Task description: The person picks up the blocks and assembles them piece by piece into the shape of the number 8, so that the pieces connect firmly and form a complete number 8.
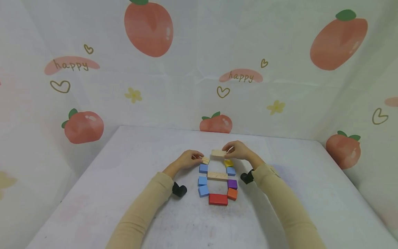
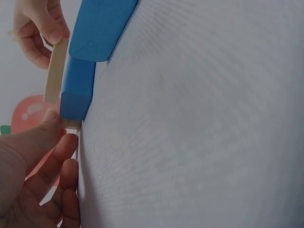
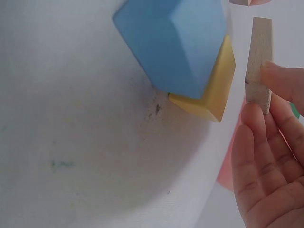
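My right hand (image 1: pixel 237 151) pinches one end of a plain wooden block (image 1: pixel 218 153) between thumb and fingers, at the far end of a ring of blocks. In the right wrist view that wooden block (image 3: pixel 259 61) is held off the table, beyond the yellow block (image 3: pixel 223 85). At the ring's far left corner, my left hand (image 1: pixel 188 159) pinches a small wooden block (image 1: pixel 205 160). Most of this small block (image 2: pixel 71 124) hides behind a blue block (image 2: pixel 77 90) in the left wrist view, with thumb and fingertip at its end.
Blue blocks (image 1: pixel 202 181) line the ring's left side. Along the right stand a blue block (image 1: pixel 230 171), a purple block (image 1: pixel 232 184) and an orange block (image 1: pixel 232 193). A wooden block (image 1: pixel 217 176) crosses the middle; a red block (image 1: pixel 218 199) lies at the near end.
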`<state>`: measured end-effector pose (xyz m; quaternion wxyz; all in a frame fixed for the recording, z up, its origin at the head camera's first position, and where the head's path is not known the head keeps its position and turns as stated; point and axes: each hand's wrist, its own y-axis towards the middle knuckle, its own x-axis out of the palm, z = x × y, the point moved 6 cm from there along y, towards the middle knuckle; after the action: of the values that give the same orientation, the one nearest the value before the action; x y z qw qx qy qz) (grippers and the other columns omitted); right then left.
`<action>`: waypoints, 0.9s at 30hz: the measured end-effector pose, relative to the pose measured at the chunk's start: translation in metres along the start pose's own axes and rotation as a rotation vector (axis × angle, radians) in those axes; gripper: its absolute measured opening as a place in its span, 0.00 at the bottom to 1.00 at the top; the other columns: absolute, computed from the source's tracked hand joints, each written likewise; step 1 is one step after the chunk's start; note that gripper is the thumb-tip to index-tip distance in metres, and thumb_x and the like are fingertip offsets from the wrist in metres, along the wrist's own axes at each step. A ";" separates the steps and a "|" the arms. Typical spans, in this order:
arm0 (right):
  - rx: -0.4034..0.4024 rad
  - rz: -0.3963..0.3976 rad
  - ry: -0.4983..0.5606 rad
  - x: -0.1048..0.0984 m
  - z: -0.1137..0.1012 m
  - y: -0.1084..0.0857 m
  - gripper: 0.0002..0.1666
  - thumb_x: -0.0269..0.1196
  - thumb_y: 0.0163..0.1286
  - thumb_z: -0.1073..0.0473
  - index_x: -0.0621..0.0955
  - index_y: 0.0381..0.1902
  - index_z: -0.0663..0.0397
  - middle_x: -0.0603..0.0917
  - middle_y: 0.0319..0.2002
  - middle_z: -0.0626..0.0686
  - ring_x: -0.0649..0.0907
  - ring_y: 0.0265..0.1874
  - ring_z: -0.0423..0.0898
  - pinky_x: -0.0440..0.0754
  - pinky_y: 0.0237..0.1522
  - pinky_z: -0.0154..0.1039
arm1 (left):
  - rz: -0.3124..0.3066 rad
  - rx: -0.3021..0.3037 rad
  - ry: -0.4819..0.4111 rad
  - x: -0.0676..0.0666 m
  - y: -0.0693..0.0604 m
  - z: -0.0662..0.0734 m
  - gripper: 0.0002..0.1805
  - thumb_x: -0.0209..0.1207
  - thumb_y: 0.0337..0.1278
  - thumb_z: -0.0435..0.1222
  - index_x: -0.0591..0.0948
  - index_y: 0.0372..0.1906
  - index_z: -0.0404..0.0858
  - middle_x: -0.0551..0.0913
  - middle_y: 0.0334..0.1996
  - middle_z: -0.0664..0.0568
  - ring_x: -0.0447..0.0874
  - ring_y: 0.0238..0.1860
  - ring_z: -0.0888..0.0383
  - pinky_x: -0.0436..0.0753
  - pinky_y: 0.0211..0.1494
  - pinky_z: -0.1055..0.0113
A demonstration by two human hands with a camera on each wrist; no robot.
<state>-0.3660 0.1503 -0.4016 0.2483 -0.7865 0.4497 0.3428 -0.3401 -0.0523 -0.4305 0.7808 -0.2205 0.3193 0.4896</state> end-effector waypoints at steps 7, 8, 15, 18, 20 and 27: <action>-0.001 -0.011 -0.011 0.004 0.002 0.002 0.17 0.66 0.57 0.61 0.80 0.45 0.62 0.82 0.44 0.60 0.82 0.41 0.49 0.81 0.46 0.42 | 0.001 0.007 -0.004 0.001 0.000 -0.001 0.15 0.58 0.59 0.36 0.80 0.50 0.37 0.82 0.41 0.45 0.78 0.43 0.54 0.77 0.51 0.62; 0.001 -0.012 -0.007 0.005 0.002 0.002 0.17 0.66 0.57 0.61 0.80 0.45 0.62 0.82 0.44 0.60 0.82 0.41 0.49 0.81 0.46 0.42 | 0.001 0.007 -0.005 0.001 0.000 -0.001 0.15 0.58 0.59 0.36 0.80 0.50 0.37 0.82 0.41 0.45 0.78 0.43 0.54 0.77 0.51 0.62; 0.001 -0.016 0.004 0.005 0.002 0.002 0.17 0.66 0.57 0.61 0.80 0.44 0.63 0.82 0.43 0.60 0.82 0.41 0.50 0.81 0.47 0.43 | -0.003 -0.023 -0.004 0.003 0.002 -0.003 0.15 0.58 0.60 0.37 0.80 0.51 0.38 0.82 0.43 0.46 0.77 0.44 0.54 0.76 0.53 0.61; 0.006 -0.021 0.005 0.006 0.001 0.002 0.17 0.66 0.57 0.62 0.80 0.44 0.63 0.82 0.43 0.60 0.82 0.41 0.50 0.81 0.47 0.43 | -0.006 -0.029 -0.004 0.003 0.001 -0.002 0.16 0.57 0.60 0.38 0.80 0.52 0.39 0.81 0.44 0.46 0.77 0.45 0.54 0.76 0.53 0.61; 0.009 -0.025 0.006 0.006 0.001 0.002 0.17 0.66 0.57 0.62 0.80 0.44 0.63 0.82 0.43 0.60 0.82 0.42 0.50 0.81 0.47 0.43 | -0.006 -0.013 -0.012 0.002 0.000 -0.001 0.16 0.57 0.60 0.37 0.80 0.51 0.37 0.82 0.43 0.45 0.78 0.45 0.54 0.77 0.53 0.61; 0.004 -0.040 0.016 0.008 0.002 0.003 0.18 0.67 0.57 0.61 0.80 0.44 0.63 0.82 0.44 0.60 0.82 0.42 0.50 0.81 0.47 0.43 | 0.005 0.024 -0.024 0.000 -0.001 0.000 0.15 0.58 0.59 0.35 0.80 0.50 0.35 0.82 0.41 0.44 0.79 0.44 0.52 0.77 0.51 0.61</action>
<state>-0.3666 0.1461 -0.4095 0.2532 -0.7976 0.4363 0.3306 -0.3393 -0.0521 -0.4304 0.7859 -0.2043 0.3163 0.4904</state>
